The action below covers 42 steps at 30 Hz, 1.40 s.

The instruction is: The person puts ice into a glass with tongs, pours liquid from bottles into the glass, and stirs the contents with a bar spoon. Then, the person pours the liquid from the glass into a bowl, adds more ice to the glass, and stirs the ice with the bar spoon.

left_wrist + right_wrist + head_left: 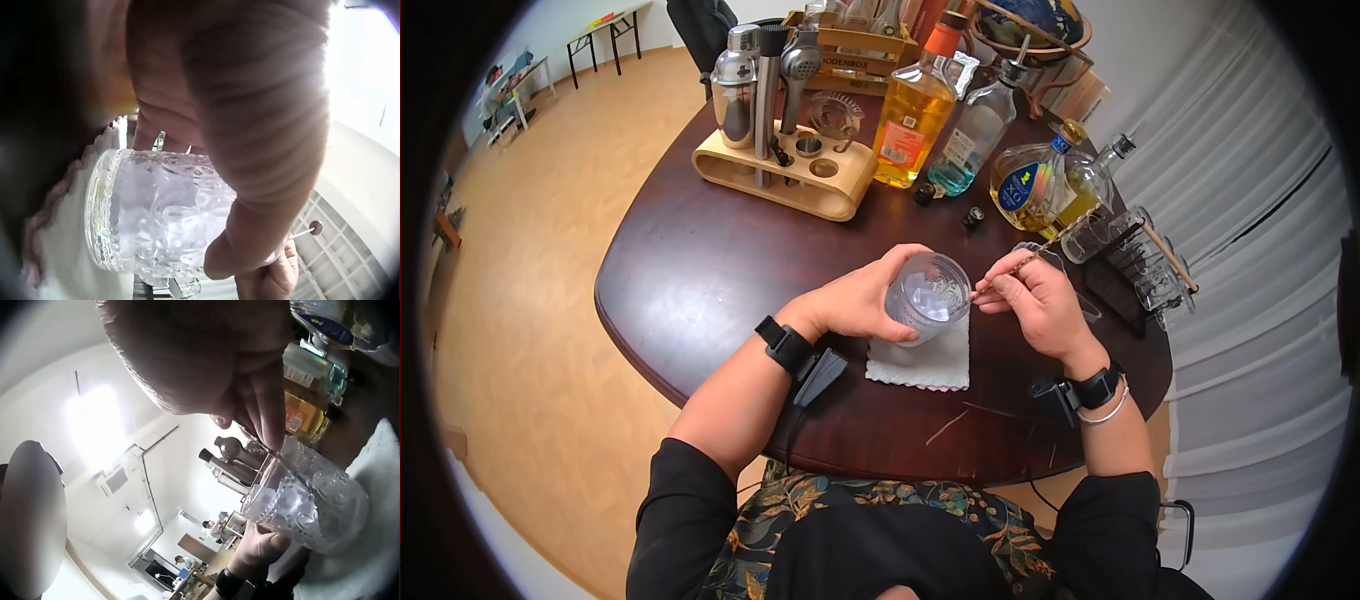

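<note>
A clear embossed glass [930,298] with ice [287,501] inside stands on a white cloth [920,365] with a scalloped edge. My left hand [865,297] grips the glass from the left side, fingers behind and thumb in front; the left wrist view shows the thumb across the glass [169,212]. On the other side, my right hand [1040,300] pinches a thin twisted metal rod [1055,240] between thumb and fingers. In the right wrist view its lower part reaches down into the glass. How deep the rod goes cannot be told.
Behind the glass stand a wooden bar-tool stand [780,180] with a shaker [737,90], an orange-labelled bottle [912,120], a blue-tinted bottle [970,140] and an XO bottle [1035,185]. Small dark stoppers [973,217] lie before them. A rack of glasses [1145,265] stands at the right.
</note>
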Available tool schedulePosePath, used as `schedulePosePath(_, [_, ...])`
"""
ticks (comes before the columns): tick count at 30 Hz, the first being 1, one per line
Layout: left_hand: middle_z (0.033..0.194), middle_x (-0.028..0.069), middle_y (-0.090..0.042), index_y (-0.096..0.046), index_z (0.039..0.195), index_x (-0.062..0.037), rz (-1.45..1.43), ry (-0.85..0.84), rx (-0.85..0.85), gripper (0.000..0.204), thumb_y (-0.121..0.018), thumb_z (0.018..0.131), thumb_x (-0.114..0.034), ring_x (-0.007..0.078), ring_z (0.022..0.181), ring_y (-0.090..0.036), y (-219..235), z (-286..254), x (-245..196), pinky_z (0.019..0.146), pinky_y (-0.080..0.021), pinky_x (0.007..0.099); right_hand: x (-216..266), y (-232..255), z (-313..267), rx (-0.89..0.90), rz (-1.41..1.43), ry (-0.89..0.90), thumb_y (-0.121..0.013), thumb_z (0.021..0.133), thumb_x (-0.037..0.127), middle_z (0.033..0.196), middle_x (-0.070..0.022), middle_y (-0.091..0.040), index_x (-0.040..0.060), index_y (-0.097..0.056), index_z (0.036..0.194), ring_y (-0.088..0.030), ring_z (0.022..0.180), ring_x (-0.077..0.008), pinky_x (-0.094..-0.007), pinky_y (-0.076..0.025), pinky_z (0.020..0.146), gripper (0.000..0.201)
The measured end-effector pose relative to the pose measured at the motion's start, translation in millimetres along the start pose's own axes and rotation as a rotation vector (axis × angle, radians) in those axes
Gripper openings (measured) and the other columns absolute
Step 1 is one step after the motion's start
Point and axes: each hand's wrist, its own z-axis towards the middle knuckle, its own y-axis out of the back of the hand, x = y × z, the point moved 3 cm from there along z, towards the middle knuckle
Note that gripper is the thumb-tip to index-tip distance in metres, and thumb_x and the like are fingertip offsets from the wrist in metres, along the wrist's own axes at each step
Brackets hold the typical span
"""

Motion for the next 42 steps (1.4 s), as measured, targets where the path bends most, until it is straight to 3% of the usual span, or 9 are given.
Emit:
schedulePosePath(5, [0.134,0.0136,-0.045,-0.024,0.142,-0.0018,-0.066,0.028,0.04,0.103,-0.086,0.06,-0.018,0.0222,0.13,-0.04,-1,1,3,0.111,-0.029,0.0351,-7,-1,-8,-0.101,0.16,0.006,-0.048,0.099,0.009,0.096,-0.0093,-0.063,-0.0006,-0.053,0.104,-0.067,0.088,-0.0172,-0.0278,-0.057,0.078,0.012])
schedulePosePath(10, [0.133,0.0169,-0.043,-0.024,0.141,-0.003,0.195,-0.055,-0.076,0.108,-0.089,0.058,-0.026,0.0284,0.126,-0.044,-1,-1,5,0.108,-0.035,0.036,9,8,-12,-0.148,0.163,0.063,-0.048,0.099,0.009,0.098,-0.0117,-0.063,0.0005,-0.052,0.107,-0.067,0.09,-0.0189,-0.0292,-0.057,0.078,0.012])
schedulePosePath(16, [0.13,0.0157,-0.046,-0.026,0.138,-0.0016,0.18,0.04,-0.083,0.105,-0.09,0.058,-0.026,0.0254,0.124,-0.046,-2,-1,0,0.106,-0.036,0.0352,51,6,-22,-0.141,-0.199,0.314,-0.055,0.094,0.001,0.094,-0.0104,-0.066,0.0001,-0.059,0.098,-0.067,0.088,-0.0188,-0.0293,-0.055,0.076,0.006])
schedulePosePath(19, [0.129,0.014,-0.049,-0.029,0.136,-0.0012,0.174,0.054,-0.069,0.1,-0.09,0.059,-0.022,0.023,0.123,-0.047,0,-2,-6,0.106,-0.036,0.0344,66,6,-20,-0.025,-0.587,0.627,-0.061,0.087,-0.004,0.094,-0.0108,-0.066,0.0022,-0.061,0.097,-0.067,0.087,-0.0228,-0.0311,-0.054,0.074,0.012])
schedulePosePath(21, [0.128,0.0134,-0.05,-0.031,0.136,-0.0012,0.145,0.043,-0.054,0.096,-0.088,0.06,-0.02,0.0224,0.123,-0.047,1,-1,-6,0.106,-0.036,0.0341,70,0,-18,0.109,-0.746,0.692,-0.065,0.078,-0.006,0.097,-0.0113,-0.066,0.0046,-0.062,0.099,-0.065,0.086,-0.0279,-0.0342,-0.053,0.073,0.023])
schedulePosePath(26, [0.128,0.0116,-0.051,-0.034,0.136,-0.0017,0.103,-0.03,-0.044,0.092,-0.086,0.062,-0.016,0.0203,0.122,-0.047,2,0,2,0.106,-0.036,0.0336,53,-17,-9,0.289,-0.903,0.755,-0.066,0.076,-0.001,0.093,-0.0106,-0.065,0.005,-0.062,0.095,-0.065,0.084,-0.0286,-0.0364,-0.053,0.071,0.021])
schedulePosePath(30, [0.128,0.0103,-0.051,-0.035,0.137,-0.002,0.063,-0.012,-0.026,0.091,-0.086,0.061,-0.015,0.0193,0.122,-0.047,1,0,3,0.107,-0.035,0.0335,34,-11,7,0.229,-0.709,0.612,-0.066,0.074,-0.001,0.085,-0.0107,-0.063,0.0033,-0.062,0.09,-0.063,0.078,-0.0292,-0.0365,-0.051,0.068,0.017])
schedulePosePath(33, [0.128,0.0096,-0.051,-0.035,0.137,-0.0021,0.023,0.006,-0.013,0.091,-0.085,0.062,-0.015,0.0191,0.122,-0.046,1,0,-2,0.107,-0.034,0.0333,22,-2,17,0.153,-0.561,0.309,-0.061,0.08,0.0,0.08,-0.0099,-0.064,0.001,-0.062,0.089,-0.063,0.074,-0.0211,-0.0307,-0.05,0.067,0.01])
schedulePosePath(42, [0.129,0.0104,-0.05,-0.034,0.138,-0.0016,-0.022,-0.008,0.031,0.091,-0.083,0.062,-0.015,0.0193,0.123,-0.046,0,1,0,0.107,-0.034,0.033,11,2,20,0.039,-0.201,-0.022,-0.059,0.084,0.004,0.081,-0.0069,-0.067,-0.0021,-0.062,0.087,-0.063,0.075,-0.0105,-0.0254,-0.051,0.068,0.008])
